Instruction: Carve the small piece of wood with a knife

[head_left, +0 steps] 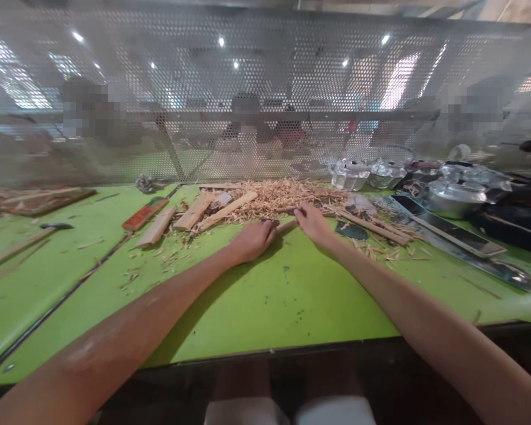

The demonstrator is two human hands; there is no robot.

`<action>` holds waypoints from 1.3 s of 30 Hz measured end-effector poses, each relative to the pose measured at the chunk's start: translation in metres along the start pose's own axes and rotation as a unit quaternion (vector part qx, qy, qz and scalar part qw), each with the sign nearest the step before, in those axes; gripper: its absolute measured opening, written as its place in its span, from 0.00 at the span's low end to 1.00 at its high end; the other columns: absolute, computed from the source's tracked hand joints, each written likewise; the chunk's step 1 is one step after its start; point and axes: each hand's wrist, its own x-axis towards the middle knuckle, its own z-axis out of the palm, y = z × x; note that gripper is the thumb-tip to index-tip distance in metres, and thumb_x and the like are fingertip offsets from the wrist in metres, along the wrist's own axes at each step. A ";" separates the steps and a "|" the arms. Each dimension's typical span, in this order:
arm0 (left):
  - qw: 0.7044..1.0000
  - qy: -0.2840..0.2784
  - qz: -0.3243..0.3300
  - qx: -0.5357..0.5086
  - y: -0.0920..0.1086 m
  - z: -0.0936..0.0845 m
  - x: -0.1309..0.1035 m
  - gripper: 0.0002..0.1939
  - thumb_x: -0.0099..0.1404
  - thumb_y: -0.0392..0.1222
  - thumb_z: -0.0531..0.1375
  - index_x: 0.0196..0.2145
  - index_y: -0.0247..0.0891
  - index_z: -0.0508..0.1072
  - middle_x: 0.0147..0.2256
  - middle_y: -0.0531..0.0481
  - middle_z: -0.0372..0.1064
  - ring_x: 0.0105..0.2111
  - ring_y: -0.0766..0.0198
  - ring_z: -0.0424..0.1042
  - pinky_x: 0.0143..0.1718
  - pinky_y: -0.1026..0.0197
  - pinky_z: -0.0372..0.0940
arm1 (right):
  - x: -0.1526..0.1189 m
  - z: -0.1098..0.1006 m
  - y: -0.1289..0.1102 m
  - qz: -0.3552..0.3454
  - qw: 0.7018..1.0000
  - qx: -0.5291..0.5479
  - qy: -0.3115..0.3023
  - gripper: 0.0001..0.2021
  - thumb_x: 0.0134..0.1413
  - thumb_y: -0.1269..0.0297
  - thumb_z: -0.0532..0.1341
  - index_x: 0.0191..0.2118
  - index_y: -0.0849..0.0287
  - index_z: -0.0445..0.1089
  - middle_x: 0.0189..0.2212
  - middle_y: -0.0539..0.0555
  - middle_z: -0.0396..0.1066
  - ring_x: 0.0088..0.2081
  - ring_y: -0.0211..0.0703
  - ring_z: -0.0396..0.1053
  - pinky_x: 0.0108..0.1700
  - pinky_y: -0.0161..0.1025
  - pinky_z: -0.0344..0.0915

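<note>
Between my hands a short, narrow wooden piece (286, 226) lies just above the green table (287, 289). My left hand (253, 239) is closed around its left end, with a small dark item at the fingertips that is too small to make out. On the right end, the fingers of my right hand (312, 223) are pinched together. A large heap of wood shavings (287, 193) lies right behind both hands. Left of them rest a flat wooden slat (232, 209) and two pale wooden blocks (194, 212).
A perforated metal screen (265, 141) rises behind the table. Shiny metal pots (455, 198) stand at the back right, near a long dark-faced board (446, 224). A red block (145, 215) and a hammer-like tool (55, 227) lie to the left.
</note>
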 end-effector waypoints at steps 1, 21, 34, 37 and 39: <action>1.000 0.001 0.005 0.003 -0.001 0.000 0.001 0.23 0.96 0.48 0.51 0.62 0.36 0.85 0.57 0.32 0.89 0.54 0.43 0.88 0.59 0.46 0.80 | -0.002 0.003 -0.002 -0.008 1.000 -0.015 -0.026 0.16 0.85 0.67 0.65 0.37 0.53 0.68 0.33 0.52 0.75 0.36 0.46 0.68 0.45 0.42 0.63; 0.998 0.015 0.048 0.029 -0.003 0.002 0.002 0.23 0.96 0.54 0.56 0.49 0.40 0.85 0.49 0.35 0.89 0.49 0.46 0.86 0.50 0.52 0.76 | -0.003 -0.002 -0.004 -0.083 0.969 -0.156 -0.172 0.13 0.84 0.69 0.66 0.40 0.58 0.79 0.38 0.56 0.81 0.37 0.43 0.70 0.44 0.41 0.66; 0.997 -0.006 0.049 0.052 -0.004 0.001 0.004 0.20 0.94 0.54 0.60 0.46 0.40 0.83 0.49 0.35 0.88 0.51 0.45 0.86 0.51 0.51 0.76 | -0.003 -0.005 -0.008 -0.085 0.970 -0.171 -0.149 0.18 0.79 0.75 0.67 0.32 0.57 0.72 0.35 0.53 0.78 0.37 0.41 0.69 0.44 0.40 0.62; 0.998 -0.020 0.032 0.049 -0.003 -0.001 0.004 0.20 0.93 0.54 0.61 0.47 0.40 0.83 0.49 0.33 0.88 0.50 0.44 0.86 0.50 0.51 0.75 | -0.001 -0.009 -0.006 -0.072 0.972 -0.193 -0.114 0.19 0.79 0.77 0.66 0.31 0.57 0.70 0.35 0.54 0.78 0.39 0.42 0.70 0.46 0.40 0.63; 0.998 -0.015 0.034 0.045 -0.003 0.000 0.004 0.19 0.93 0.53 0.62 0.45 0.40 0.82 0.49 0.33 0.88 0.50 0.44 0.86 0.50 0.50 0.76 | -0.004 -0.006 -0.006 -0.082 0.971 -0.186 -0.126 0.18 0.81 0.75 0.67 0.32 0.57 0.72 0.36 0.55 0.80 0.38 0.42 0.71 0.45 0.39 0.64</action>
